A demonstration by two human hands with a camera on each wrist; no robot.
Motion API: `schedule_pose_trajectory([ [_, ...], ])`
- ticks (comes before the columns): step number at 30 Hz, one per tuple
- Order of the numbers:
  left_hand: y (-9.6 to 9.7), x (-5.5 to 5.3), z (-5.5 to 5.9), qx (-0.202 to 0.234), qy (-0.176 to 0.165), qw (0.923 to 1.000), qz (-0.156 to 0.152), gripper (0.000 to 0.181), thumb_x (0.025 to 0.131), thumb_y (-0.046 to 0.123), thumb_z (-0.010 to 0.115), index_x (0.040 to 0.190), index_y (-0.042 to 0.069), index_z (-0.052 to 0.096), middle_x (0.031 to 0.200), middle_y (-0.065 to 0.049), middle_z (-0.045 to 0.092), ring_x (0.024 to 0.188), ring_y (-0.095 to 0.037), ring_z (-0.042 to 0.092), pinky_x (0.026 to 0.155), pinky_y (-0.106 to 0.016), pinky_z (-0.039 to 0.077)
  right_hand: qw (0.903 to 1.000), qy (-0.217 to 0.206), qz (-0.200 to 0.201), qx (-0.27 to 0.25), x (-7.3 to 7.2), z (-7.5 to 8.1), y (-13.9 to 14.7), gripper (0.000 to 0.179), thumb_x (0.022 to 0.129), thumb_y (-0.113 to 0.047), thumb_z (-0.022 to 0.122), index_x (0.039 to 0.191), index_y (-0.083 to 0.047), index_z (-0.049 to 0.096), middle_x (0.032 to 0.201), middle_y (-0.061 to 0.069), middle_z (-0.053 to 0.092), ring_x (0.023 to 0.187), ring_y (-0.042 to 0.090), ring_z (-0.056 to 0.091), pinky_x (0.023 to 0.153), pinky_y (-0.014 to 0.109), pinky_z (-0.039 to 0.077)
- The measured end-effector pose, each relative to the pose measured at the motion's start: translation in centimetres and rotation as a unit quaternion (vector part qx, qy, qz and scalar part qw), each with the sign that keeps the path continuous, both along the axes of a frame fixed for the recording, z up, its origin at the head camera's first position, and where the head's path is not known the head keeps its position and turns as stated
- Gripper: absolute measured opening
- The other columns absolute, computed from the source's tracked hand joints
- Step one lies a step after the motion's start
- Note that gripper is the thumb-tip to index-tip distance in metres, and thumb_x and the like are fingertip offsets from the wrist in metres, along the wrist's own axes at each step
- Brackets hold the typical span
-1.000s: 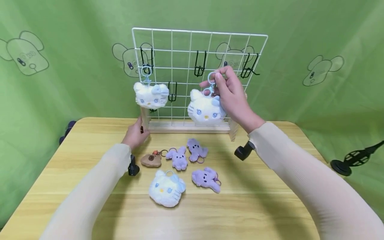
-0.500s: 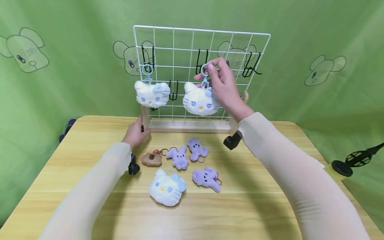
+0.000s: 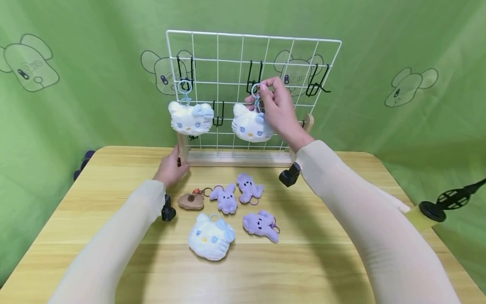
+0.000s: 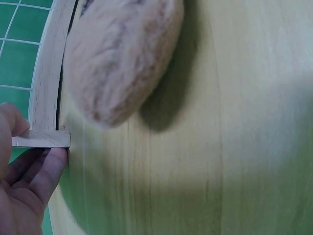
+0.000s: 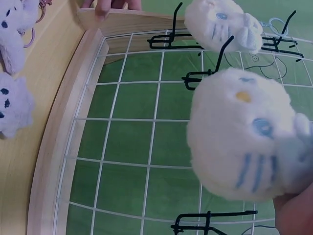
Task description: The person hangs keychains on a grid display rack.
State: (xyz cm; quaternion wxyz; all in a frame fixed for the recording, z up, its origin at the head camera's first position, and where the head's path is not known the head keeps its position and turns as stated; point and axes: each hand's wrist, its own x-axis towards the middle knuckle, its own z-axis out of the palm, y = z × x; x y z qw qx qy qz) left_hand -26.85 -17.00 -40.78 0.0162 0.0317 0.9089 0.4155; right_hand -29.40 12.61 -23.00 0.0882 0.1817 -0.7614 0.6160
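Observation:
My right hand point(image 3: 281, 105) pinches the light blue ring point(image 3: 255, 89) of a white cat-face plush keychain point(image 3: 248, 124), which hangs below the fingers. Ring and fingertips are right at the middle upper black hook point(image 3: 249, 76) of the white wire grid rack point(image 3: 230, 61). In the right wrist view, this plush point(image 5: 239, 142) fills the right side; the ring is out of sight there. My left hand point(image 3: 169, 169) grips the rack's wooden side foot point(image 4: 46, 139), thumb on one face and fingers on the other. A matching cat plush point(image 3: 190, 119) hangs from the upper left hook.
On the wooden table point(image 3: 114, 219), in front of the rack, lie a third white cat plush point(image 3: 210, 240), a brown plush point(image 3: 191, 202) and three purple plush keychains point(image 3: 260, 226). Another black hook point(image 3: 314, 86) is at the upper right. Green cloth point(image 3: 364, 38) hangs behind.
My right hand has moved left and slightly up, bringing the cat plush's ring to the middle hook. My left hand has stayed on the rack's foot.

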Motion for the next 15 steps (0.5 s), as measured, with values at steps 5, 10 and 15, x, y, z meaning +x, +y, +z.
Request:
schedule_pose_trajectory([
  [5, 0.17, 0.06, 0.15, -0.001, -0.005, 1.0, 0.0, 0.079, 0.104, 0.011, 0.056, 0.168, 0.004, 0.01, 0.144, -0.038, 0.055, 0.113, -0.047, 0.069, 0.084, -0.044, 0.066, 0.9997, 0.016, -0.012, 0.013, -0.15, -0.05, 0.14, 0.017, 0.112, -0.017, 0.044, 0.117, -0.005, 0.054, 0.103, 0.016, 0.077, 0.095, 0.012, 0.075, 0.094, 0.03, 0.064],
  [10, 0.16, 0.04, 0.08, -0.003, -0.006, 1.0, 0.0, 0.079, 0.103, 0.011, 0.056, 0.168, 0.005, 0.01, 0.142, -0.038, 0.057, 0.108, -0.044, 0.069, 0.08, -0.041, 0.066, 0.9993, 0.012, -0.021, 0.03, 0.03, 0.08, 0.46, 0.018, 0.112, -0.017, 0.045, 0.118, -0.005, 0.056, 0.122, 0.025, 0.073, 0.103, 0.017, 0.074, 0.097, 0.028, 0.063],
  [15, 0.07, 0.09, -0.06, 0.0, -0.005, 1.0, 0.001, 0.08, 0.104, 0.012, 0.056, 0.168, 0.004, 0.009, 0.144, -0.039, 0.055, 0.1, -0.042, 0.07, 0.071, -0.035, 0.065, 0.998, 0.016, -0.034, 0.051, 0.25, 0.01, 1.01, 0.019, 0.111, -0.018, 0.048, 0.118, -0.004, 0.059, 0.122, 0.022, 0.073, 0.104, 0.017, 0.072, 0.099, 0.027, 0.062],
])
